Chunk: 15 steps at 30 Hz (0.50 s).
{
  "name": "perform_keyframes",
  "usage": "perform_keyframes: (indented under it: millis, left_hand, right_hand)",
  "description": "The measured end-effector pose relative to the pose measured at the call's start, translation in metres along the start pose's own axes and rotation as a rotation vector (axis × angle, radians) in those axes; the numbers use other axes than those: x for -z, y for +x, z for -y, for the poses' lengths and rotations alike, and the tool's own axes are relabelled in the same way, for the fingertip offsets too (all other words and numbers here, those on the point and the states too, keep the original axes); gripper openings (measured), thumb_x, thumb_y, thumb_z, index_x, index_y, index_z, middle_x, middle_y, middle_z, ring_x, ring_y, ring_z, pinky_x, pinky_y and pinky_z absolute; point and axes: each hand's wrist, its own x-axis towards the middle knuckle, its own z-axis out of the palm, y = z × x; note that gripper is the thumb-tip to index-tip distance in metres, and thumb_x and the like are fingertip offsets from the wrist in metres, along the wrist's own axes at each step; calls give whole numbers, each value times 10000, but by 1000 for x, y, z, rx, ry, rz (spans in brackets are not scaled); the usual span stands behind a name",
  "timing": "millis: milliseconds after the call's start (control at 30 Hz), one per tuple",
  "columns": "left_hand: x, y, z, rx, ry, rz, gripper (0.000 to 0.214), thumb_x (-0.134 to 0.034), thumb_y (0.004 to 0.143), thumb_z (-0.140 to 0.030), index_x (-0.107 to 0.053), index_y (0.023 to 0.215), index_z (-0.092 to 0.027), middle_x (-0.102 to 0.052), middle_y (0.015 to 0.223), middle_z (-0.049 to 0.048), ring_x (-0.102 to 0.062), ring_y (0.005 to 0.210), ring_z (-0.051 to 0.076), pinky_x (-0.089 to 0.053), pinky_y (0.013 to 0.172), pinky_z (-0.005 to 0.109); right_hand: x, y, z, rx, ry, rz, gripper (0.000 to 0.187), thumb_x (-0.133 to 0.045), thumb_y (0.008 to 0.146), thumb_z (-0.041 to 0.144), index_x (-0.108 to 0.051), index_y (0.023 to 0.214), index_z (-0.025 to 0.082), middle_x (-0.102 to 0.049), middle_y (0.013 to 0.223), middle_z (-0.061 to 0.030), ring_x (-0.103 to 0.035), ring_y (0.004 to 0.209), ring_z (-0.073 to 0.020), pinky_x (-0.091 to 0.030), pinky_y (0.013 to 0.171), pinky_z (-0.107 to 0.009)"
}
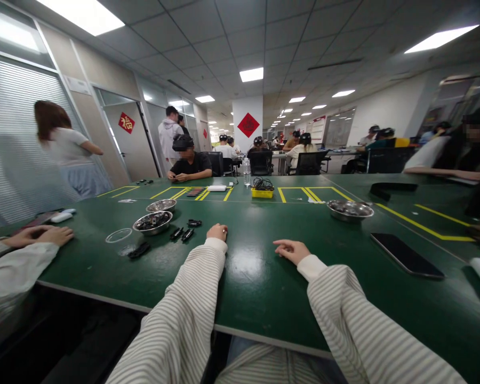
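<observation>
My left hand (217, 231) rests on the green table with its fingers curled inward. A small glint shows at its fingers, but I cannot make out whether anything is in them. Beside it, to the left, lie several small black plastic parts (182, 233). A steel bowl (155, 230) full of similar dark parts stands farther left, with a second steel bowl (161, 205) behind it. My right hand (293, 250) lies low over the table, index finger stretched out to the left, holding nothing.
A clear plastic lid or cup (120, 236) and another black part (139, 250) are at left. A phone (406, 256) and a steel bowl (349, 210) lie right. Ahead are a yellow tray of cables (262, 193) and a water bottle (247, 173). A co-worker's hands (44, 236) rest at left.
</observation>
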Motion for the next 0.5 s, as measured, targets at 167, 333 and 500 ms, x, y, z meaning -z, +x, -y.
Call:
perform_keyframes:
  millis: [167, 333, 500]
  left_hand:
    - [-7, 4, 6, -7, 62, 60, 249, -377, 734, -243, -580, 876, -268, -507, 877, 57, -468, 850, 175, -384, 650, 248]
    - [0, -3, 1, 34, 103, 83, 376, -382, 730, -242, -406, 1103, -287, -498, 930, 68, -457, 880, 187, -381, 686, 269]
    - [15, -26, 0, 120, 149, 164, 504, -440, 672, -196, -312, 1159, -227, -491, 966, 100, -453, 900, 213, -374, 710, 295]
  right_hand:
    - [-1, -1, 3, 14, -28, -3, 323, -454, 606, 173, -576, 900, 123, -636, 693, -47, -576, 572, -120, -467, 616, -247]
    - [-1, -2, 5, -2, -23, -16, 308, -442, 613, 188, -581, 879, 123, -636, 668, -44, -580, 580, -122, -466, 618, -246]
    - [1, -3, 7, -2, -33, 21, 308, -448, 613, 188, -577, 883, 113, -634, 685, -53, -578, 578, -120, -464, 609, -235]
